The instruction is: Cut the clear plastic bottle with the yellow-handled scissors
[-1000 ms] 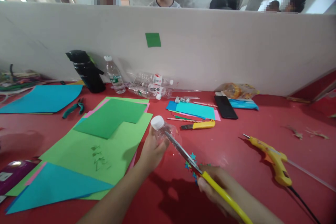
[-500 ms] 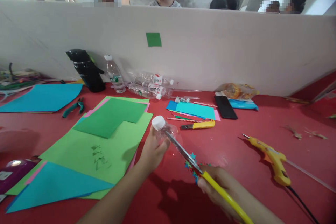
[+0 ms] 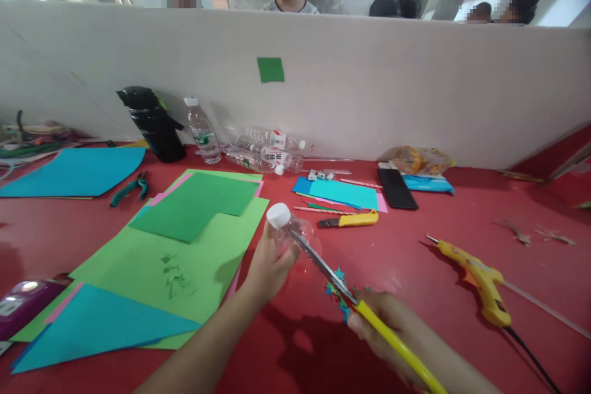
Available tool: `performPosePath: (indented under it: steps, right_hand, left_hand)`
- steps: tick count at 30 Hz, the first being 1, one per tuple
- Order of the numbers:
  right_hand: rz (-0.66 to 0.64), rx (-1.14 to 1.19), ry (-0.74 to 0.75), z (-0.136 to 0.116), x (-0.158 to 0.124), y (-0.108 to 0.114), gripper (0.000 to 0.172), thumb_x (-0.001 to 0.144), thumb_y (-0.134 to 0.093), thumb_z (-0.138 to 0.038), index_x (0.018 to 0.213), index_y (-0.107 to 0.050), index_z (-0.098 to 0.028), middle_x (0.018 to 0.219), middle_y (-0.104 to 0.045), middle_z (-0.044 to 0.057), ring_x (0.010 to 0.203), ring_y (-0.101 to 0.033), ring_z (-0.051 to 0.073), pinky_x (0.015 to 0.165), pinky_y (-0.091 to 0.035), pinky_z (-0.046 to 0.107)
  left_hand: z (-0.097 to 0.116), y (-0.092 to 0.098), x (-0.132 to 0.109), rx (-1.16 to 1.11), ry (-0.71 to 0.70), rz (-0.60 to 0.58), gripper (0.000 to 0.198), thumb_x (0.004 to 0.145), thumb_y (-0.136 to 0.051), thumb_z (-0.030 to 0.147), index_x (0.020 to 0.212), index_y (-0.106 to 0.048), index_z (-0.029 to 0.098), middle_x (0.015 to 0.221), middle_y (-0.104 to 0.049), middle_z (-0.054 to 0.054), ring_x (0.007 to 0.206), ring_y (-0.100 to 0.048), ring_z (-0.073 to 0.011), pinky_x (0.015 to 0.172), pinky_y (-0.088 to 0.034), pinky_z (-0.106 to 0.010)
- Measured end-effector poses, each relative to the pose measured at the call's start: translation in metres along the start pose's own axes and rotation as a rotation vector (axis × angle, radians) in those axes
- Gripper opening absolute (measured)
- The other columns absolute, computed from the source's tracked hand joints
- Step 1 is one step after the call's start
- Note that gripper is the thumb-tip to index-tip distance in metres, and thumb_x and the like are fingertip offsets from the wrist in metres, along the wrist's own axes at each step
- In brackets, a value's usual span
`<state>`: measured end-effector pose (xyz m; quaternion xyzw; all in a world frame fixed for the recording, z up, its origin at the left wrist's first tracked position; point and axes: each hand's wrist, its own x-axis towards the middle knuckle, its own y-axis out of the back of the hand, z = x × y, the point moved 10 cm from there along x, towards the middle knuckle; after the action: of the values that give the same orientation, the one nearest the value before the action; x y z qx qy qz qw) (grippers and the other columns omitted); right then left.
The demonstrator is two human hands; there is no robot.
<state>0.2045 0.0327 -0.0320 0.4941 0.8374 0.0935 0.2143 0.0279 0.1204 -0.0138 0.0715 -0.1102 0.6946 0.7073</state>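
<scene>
My left hand [image 3: 268, 263] is closed around a clear plastic bottle [image 3: 295, 235] with a white cap [image 3: 278, 215], held just above the red table [image 3: 415, 258]. My right hand [image 3: 390, 329] grips yellow-handled scissors [image 3: 351, 301]. Their metal blades point up and left, and the tips touch the bottle's side just below the neck. Small teal paper stars [image 3: 339, 276] lie on the table under the blades.
Green and blue paper sheets [image 3: 184, 252] lie to the left, with teal pliers [image 3: 129, 189] beyond. A yellow utility knife [image 3: 353, 220], a black phone [image 3: 397, 188] and a yellow glue gun [image 3: 480, 283] lie to the right. Bottles [image 3: 258, 157] and a black flask [image 3: 152, 124] stand against the white partition [image 3: 369, 92]. People stand behind it.
Almost nothing has moved. Both hands keep the same grip, with the scissor tips staying against the bottle.
</scene>
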Motion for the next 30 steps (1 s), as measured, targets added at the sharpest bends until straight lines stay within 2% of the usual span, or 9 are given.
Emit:
performPosePath:
  steps: [3, 6, 8, 12, 16, 19, 23, 26, 30]
  right_hand:
    - [0.009, 0.005, 0.008, 0.000, 0.001, 0.003, 0.048, 0.087, -0.054, -0.059, 0.065, -0.031, -0.023, 0.060, -0.025, -0.007, 0.053, -0.024, 0.009, 0.046, -0.018, 0.025]
    - [-0.059, 0.034, -0.011, -0.001, 0.000, -0.001, 0.045, 0.090, -0.053, -0.056, 0.066, -0.034, -0.023, 0.059, -0.028, -0.007, 0.051, -0.025, 0.008, 0.045, -0.019, 0.024]
    - [-0.095, 0.044, -0.048, 0.001, -0.002, -0.002, 0.044, 0.091, -0.051, -0.059, 0.069, -0.036, -0.023, 0.056, -0.029, -0.008, 0.047, -0.026, 0.008, 0.042, -0.020, 0.022]
    - [-0.071, 0.091, -0.079, 0.002, -0.002, 0.002, 0.049, 0.088, -0.050, -0.068, 0.071, -0.037, -0.024, 0.051, -0.031, -0.010, 0.040, -0.028, 0.007, 0.038, -0.019, 0.021]
    - [0.033, 0.120, -0.090, 0.004, 0.002, 0.014, 0.054, 0.084, -0.043, -0.077, 0.071, -0.036, -0.025, 0.052, -0.030, -0.010, 0.039, -0.028, 0.008, 0.037, -0.019, 0.021]
    - [0.073, 0.018, -0.043, 0.002, 0.006, 0.021, 0.050, 0.084, -0.051, -0.069, 0.069, -0.039, -0.023, 0.059, -0.035, -0.006, 0.049, -0.034, 0.010, 0.043, -0.026, 0.022]
    - [0.059, -0.136, -0.040, 0.009, 0.008, 0.017, 0.040, 0.086, -0.058, -0.055, 0.069, -0.044, -0.021, 0.065, -0.037, -0.005, 0.058, -0.033, 0.012, 0.050, -0.026, 0.023]
    - [0.051, -0.190, -0.068, 0.015, 0.008, 0.013, 0.040, 0.087, -0.058, -0.055, 0.070, -0.043, -0.022, 0.065, -0.038, -0.005, 0.058, -0.033, 0.012, 0.051, -0.025, 0.024]
    - [0.052, -0.292, -0.113, 0.017, 0.008, 0.013, 0.039, 0.086, -0.058, -0.053, 0.069, -0.043, -0.022, 0.064, -0.045, -0.003, 0.058, -0.036, 0.013, 0.052, -0.025, 0.024]
  left_hand:
    - [-0.003, -0.001, 0.001, -0.048, 0.021, 0.009, 0.032, 0.077, -0.068, 0.017, 0.107, -0.059, 0.022, 0.109, -0.065, -0.008, 0.103, -0.061, -0.0234, 0.104, -0.041, -0.041]
    - [0.000, -0.004, 0.003, -0.045, 0.029, 0.007, 0.030, 0.078, -0.068, 0.019, 0.106, -0.058, 0.022, 0.107, -0.066, -0.007, 0.100, -0.062, -0.0218, 0.102, -0.042, -0.040]
    - [0.001, -0.001, 0.005, -0.109, 0.062, 0.058, 0.029, 0.077, -0.070, 0.023, 0.103, -0.057, 0.022, 0.102, -0.066, -0.005, 0.095, -0.063, -0.0201, 0.097, -0.045, -0.038]
    - [-0.006, 0.013, 0.005, -0.360, 0.244, 0.222, 0.039, 0.072, -0.074, 0.030, 0.104, -0.055, 0.023, 0.098, -0.066, -0.001, 0.093, -0.064, -0.0181, 0.091, -0.050, -0.036]
    - [-0.004, 0.002, 0.003, -0.597, 0.330, 0.137, 0.047, 0.067, -0.077, 0.029, 0.108, -0.055, 0.023, 0.105, -0.068, -0.003, 0.102, -0.065, -0.0213, 0.094, -0.050, -0.039]
    - [-0.003, -0.003, 0.003, -0.671, 0.334, 0.093, 0.040, 0.069, -0.075, 0.033, 0.104, -0.057, 0.024, 0.105, -0.069, -0.004, 0.104, -0.065, -0.0228, 0.096, -0.049, -0.042]
    - [-0.008, 0.001, 0.004, -0.655, 0.322, 0.131, 0.037, 0.073, -0.072, 0.038, 0.104, -0.058, 0.024, 0.111, -0.067, -0.004, 0.109, -0.062, -0.0222, 0.099, -0.047, -0.042]
    - [-0.010, 0.004, 0.003, -0.604, 0.317, 0.150, 0.037, 0.074, -0.072, 0.036, 0.107, -0.059, 0.024, 0.111, -0.067, -0.003, 0.109, -0.062, -0.0206, 0.099, -0.047, -0.039]
    - [-0.009, -0.003, 0.002, -0.567, 0.343, 0.106, 0.037, 0.075, -0.074, 0.033, 0.107, -0.057, 0.023, 0.107, -0.068, -0.003, 0.100, -0.066, -0.0207, 0.090, -0.052, -0.037]
